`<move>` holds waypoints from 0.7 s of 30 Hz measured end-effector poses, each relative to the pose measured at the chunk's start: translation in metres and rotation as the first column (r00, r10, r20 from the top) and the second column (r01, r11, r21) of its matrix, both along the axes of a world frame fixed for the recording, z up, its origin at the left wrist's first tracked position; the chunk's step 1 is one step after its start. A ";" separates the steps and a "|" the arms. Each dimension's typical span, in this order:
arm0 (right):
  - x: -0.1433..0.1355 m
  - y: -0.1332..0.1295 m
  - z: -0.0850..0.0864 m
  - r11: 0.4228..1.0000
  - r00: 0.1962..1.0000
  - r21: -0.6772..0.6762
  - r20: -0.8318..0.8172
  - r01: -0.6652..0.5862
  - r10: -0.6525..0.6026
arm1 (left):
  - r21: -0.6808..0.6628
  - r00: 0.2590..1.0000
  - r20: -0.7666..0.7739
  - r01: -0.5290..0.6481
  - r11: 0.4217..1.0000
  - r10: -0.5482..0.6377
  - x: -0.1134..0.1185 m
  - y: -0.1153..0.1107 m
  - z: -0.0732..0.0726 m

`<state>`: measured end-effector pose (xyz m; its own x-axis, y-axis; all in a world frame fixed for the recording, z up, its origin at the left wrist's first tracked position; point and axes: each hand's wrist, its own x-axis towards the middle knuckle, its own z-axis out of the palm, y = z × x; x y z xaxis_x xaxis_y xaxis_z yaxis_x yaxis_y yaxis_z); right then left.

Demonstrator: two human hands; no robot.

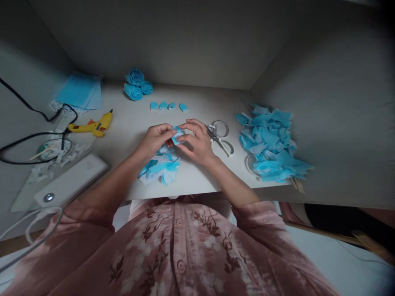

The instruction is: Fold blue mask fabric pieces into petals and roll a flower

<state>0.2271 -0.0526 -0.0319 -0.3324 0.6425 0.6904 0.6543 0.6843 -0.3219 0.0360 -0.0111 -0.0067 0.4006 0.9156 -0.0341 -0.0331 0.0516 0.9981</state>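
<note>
Between my two hands is a small blue petal piece [177,135] of thin mask-like fabric, pale on part of its face. My left hand [157,139] pinches its left edge between thumb and fingers. From the other side, my right hand [197,142] grips it with curved fingers. Below my hands lies a pile of blue and white scraps [162,166]. Beyond them, several cut petals [163,106] lie in a row. White-handled scissors [220,139] rest just right of my right hand, blades partly hidden behind it.
Three blue rolled flowers [135,84] sit at the back. Left are folded blue masks [80,91], a yellow glue gun [94,125] with black cable and a white power bank [72,181]. At right, a large heap of blue pieces [268,142] lies by a tape roll [251,166] and sticks [298,185].
</note>
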 end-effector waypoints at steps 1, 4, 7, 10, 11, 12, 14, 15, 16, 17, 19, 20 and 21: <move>-0.001 0.000 0.000 1.000 1.000 0.007 -0.015 0.015 -0.015 | 0.004 1.000 0.004 -0.001 1.000 0.001 0.000 0.001 -0.002; -0.001 0.001 -0.003 0.997 0.994 0.042 -0.093 0.064 -0.060 | 0.017 1.000 0.012 0.006 1.000 -0.006 0.000 0.003 -0.005; 0.000 0.003 -0.007 0.994 0.982 0.030 -0.161 0.106 -0.100 | 0.018 1.000 0.006 0.010 1.000 -0.010 0.000 0.003 -0.004; -0.001 0.004 -0.010 0.990 0.972 -0.040 -0.187 0.134 -0.139 | 0.011 1.000 -0.007 0.009 1.000 -0.009 0.001 0.000 -0.001; -0.001 0.004 -0.011 0.989 0.970 -0.057 -0.193 0.138 -0.146 | 0.006 1.000 -0.010 0.010 1.000 -0.010 0.001 0.000 -0.001; -0.001 0.004 -0.010 0.988 0.969 -0.063 -0.200 0.138 -0.148 | -0.002 1.000 -0.010 0.010 1.000 -0.010 0.001 -0.001 0.000; 0.000 0.003 -0.008 0.991 0.972 -0.049 -0.198 0.121 -0.128 | -0.031 1.000 0.000 0.002 1.000 -0.002 0.001 -0.001 0.001; 0.001 0.002 -0.007 0.994 0.977 -0.031 -0.187 0.102 -0.106 | -0.052 1.000 0.011 -0.005 0.999 0.005 0.001 -0.001 0.001; 0.003 0.001 -0.005 0.997 0.983 -0.008 -0.169 0.075 -0.075 | -0.074 1.000 0.027 -0.010 0.997 0.013 0.001 -0.001 0.002; 0.004 0.000 -0.003 0.999 0.988 0.019 -0.146 0.042 -0.039 | -0.097 0.999 0.046 -0.017 0.995 0.021 0.001 -0.001 0.002; 0.009 0.000 0.000 0.997 0.994 0.074 -0.100 -0.029 0.036 | -0.137 0.996 0.082 -0.022 0.990 0.033 0.001 -0.001 0.004; 0.011 0.000 0.001 0.993 0.994 0.100 -0.083 -0.059 0.067 | -0.154 0.995 0.096 -0.023 0.988 0.038 0.001 -0.001 0.005; 0.013 0.000 0.002 0.989 0.994 0.121 -0.068 -0.081 0.089 | -0.167 0.993 0.108 -0.023 0.986 0.041 0.001 -0.001 0.006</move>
<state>0.2398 -0.0523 -0.0303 -0.3279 0.5266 0.7843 0.5696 0.7726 -0.2805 0.0371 -0.0124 -0.0005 0.3810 0.9135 -0.1428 -0.1475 0.2125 0.9660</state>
